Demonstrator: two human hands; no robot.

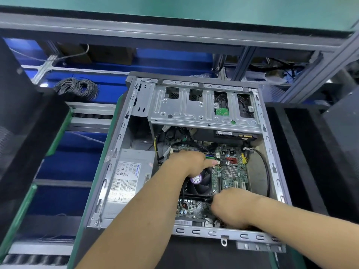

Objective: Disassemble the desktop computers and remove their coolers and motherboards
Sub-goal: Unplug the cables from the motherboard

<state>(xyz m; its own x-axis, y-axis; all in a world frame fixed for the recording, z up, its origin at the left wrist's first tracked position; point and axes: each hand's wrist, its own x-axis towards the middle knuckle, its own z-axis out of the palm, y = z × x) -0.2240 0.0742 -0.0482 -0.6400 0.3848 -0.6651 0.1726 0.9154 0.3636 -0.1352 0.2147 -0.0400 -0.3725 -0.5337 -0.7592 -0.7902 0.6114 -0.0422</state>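
left hand grips cooler far edge | right hand grips near corner | motherboard beside

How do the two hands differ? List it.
The left hand lies over the fan's far edge, thumb stretched toward the motherboard; the right hand curls at the fan's near corner. The left sits farther in, the right by the case's near wall. Both are bare.
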